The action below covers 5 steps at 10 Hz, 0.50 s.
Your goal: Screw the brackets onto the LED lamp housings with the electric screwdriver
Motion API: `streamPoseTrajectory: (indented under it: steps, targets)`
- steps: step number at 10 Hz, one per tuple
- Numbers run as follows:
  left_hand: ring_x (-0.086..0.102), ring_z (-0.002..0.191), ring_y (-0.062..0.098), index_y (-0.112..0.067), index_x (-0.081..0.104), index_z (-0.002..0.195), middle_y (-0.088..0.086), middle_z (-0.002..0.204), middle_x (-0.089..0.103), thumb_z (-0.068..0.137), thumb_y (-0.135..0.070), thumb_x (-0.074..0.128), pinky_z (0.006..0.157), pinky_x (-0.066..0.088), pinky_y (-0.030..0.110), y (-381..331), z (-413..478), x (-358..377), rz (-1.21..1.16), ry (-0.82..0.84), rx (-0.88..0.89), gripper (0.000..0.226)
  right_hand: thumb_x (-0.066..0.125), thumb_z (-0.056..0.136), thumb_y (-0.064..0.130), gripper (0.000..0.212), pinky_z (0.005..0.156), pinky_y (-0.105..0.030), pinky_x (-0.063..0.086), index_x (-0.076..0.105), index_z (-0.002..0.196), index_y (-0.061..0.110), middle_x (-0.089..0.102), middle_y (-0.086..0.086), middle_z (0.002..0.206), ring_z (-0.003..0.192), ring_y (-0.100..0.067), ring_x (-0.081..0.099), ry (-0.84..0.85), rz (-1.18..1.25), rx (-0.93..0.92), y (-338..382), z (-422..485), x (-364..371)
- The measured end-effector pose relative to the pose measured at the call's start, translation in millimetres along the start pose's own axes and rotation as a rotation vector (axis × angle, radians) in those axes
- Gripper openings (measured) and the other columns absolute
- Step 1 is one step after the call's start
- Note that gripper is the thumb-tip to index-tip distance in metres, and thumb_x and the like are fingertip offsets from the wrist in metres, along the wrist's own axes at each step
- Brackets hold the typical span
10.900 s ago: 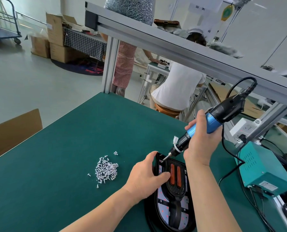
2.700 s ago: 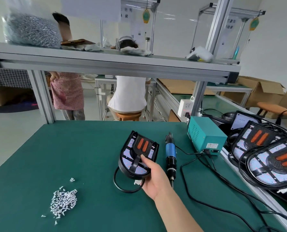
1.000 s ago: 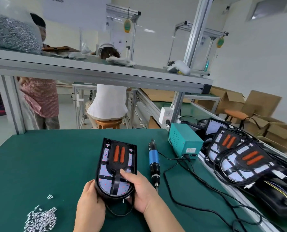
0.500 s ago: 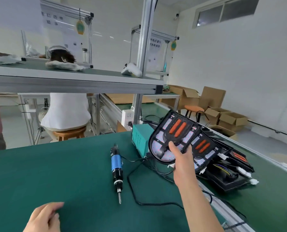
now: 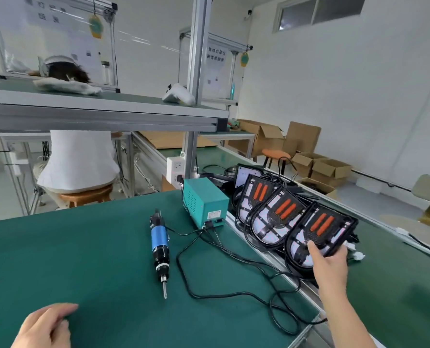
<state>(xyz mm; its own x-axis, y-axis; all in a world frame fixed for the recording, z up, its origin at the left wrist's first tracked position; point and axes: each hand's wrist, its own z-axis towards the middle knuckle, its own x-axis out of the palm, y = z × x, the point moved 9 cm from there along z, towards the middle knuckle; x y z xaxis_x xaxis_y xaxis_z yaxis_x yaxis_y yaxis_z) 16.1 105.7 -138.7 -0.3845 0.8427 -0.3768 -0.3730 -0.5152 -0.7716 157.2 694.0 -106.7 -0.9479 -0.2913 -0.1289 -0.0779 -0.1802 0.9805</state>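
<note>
My right hand (image 5: pixel 330 266) grips the near edge of a black LED lamp housing (image 5: pixel 320 232) with two orange strips and a black bracket. The housing leans at the front of a row of similar housings (image 5: pixel 275 217) on the belt to the right. The blue and black electric screwdriver (image 5: pixel 159 244) lies on the green table (image 5: pixel 71 252), tip toward me, nobody holding it. My left hand (image 5: pixel 45 327) rests on the table at the bottom left, fingers relaxed, holding nothing.
A teal power box (image 5: pixel 205 202) stands behind the screwdriver, and its black cables (image 5: pixel 234 277) loop across the table toward the right edge. A metal shelf (image 5: pixel 96 114) runs overhead. A person in white (image 5: pixel 78 159) sits beyond the table. Cardboard boxes (image 5: pixel 319 167) stand at the far right.
My right hand has carried the housing further right and down, onto the front of the row of housings on the belt. My left hand stays at the table's near edge.
</note>
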Motion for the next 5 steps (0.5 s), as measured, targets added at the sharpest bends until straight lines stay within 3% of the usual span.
streamPoseTrajectory:
  steps: [1,2,3,4,5]
  targets:
    - [0.049,0.092,-0.017,-0.027,0.068,0.085,-0.020,0.109,0.057,0.068,-0.008,0.044,0.083,0.032,-0.006,-1.0,1.3,-1.5,-0.010,0.000,-0.021,0.035,0.075,0.089,0.033,0.068,0.097,-0.045,0.043,0.038,0.143,0.013,0.063,-0.016,0.130,0.111,-0.035,0.059,-0.041,-0.078,0.017,-1.1,5.3,1.1]
    - [0.048,0.091,-0.020,-0.031,0.065,0.085,-0.014,0.100,0.063,0.070,-0.006,0.047,0.081,0.031,-0.006,0.6,2.3,-2.0,0.020,0.005,-0.041,0.034,0.077,0.088,0.040,0.096,0.105,-0.054,0.040,0.017,0.158,0.014,0.056,-0.022,0.141,0.128,-0.043,0.053,-0.057,-0.197,0.021,-0.8,8.4,5.1]
    - [0.049,0.088,-0.020,-0.032,0.066,0.082,-0.005,0.095,0.064,0.074,-0.003,0.052,0.077,0.032,-0.005,-0.5,1.0,-2.7,0.049,-0.026,-0.048,0.033,0.078,0.085,0.045,0.101,0.106,-0.060,0.038,0.015,0.159,0.017,0.058,-0.023,0.139,0.128,-0.046,0.053,-0.068,-0.257,0.036,0.2,12.3,5.2]
    - [0.046,0.085,-0.026,-0.031,0.070,0.083,-0.014,0.102,0.064,0.080,0.008,0.063,0.072,0.031,-0.008,0.3,-2.1,-4.2,0.051,-0.043,-0.102,0.039,0.079,0.085,0.044,0.101,0.106,-0.061,0.038,0.016,0.158,0.015,0.056,-0.024,0.140,0.127,-0.048,0.053,-0.067,-0.279,0.060,1.4,17.3,8.5]
    - [0.051,0.086,-0.021,-0.025,0.073,0.086,0.005,0.101,0.065,0.081,0.018,0.062,0.074,0.039,0.008,-4.1,-3.4,-2.3,0.063,-0.053,-0.169,0.045,0.078,0.088,0.034,0.099,0.104,-0.062,0.039,0.013,0.157,0.004,0.041,-0.030,0.148,0.129,-0.051,0.047,-0.081,-0.317,0.078,1.5,15.7,8.2]
